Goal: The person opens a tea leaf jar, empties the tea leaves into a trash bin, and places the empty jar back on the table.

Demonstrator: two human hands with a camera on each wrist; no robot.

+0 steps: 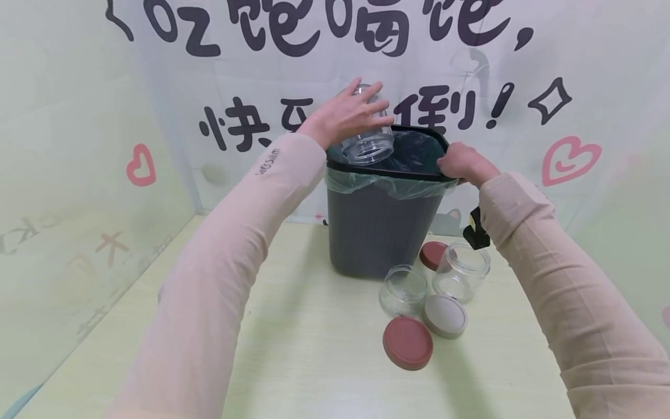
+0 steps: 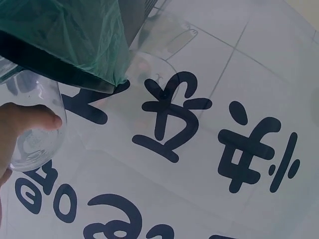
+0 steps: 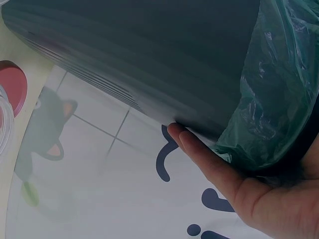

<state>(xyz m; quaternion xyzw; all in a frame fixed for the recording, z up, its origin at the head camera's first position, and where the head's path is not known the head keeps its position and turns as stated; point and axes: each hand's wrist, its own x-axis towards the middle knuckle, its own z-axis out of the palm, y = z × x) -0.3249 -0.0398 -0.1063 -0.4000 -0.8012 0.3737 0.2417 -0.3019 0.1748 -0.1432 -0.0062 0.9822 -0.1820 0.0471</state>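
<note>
My left hand (image 1: 350,115) grips a clear glass jar (image 1: 370,150) and holds it tilted, mouth down, at the left part of the bin's opening. In the left wrist view the thumb presses on the glass of the jar (image 2: 37,147). A dark grey trash bin (image 1: 379,227) stands on the table, lined with a thin green bag (image 1: 419,151) folded over its black rim. My right hand (image 1: 467,162) holds the bin's right rim. From the right wrist view, its fingers (image 3: 209,159) reach down along the bin's outer wall. The bottom of the bin's inside is hidden.
On the table (image 1: 293,337), right of the bin, stand a short glass jar (image 1: 403,294) and a larger glass jar (image 1: 460,276). Beside them lie a red lid (image 1: 408,343), a pale lid (image 1: 445,317) and another red lid (image 1: 433,254). A printed curtain (image 1: 251,75) hangs behind.
</note>
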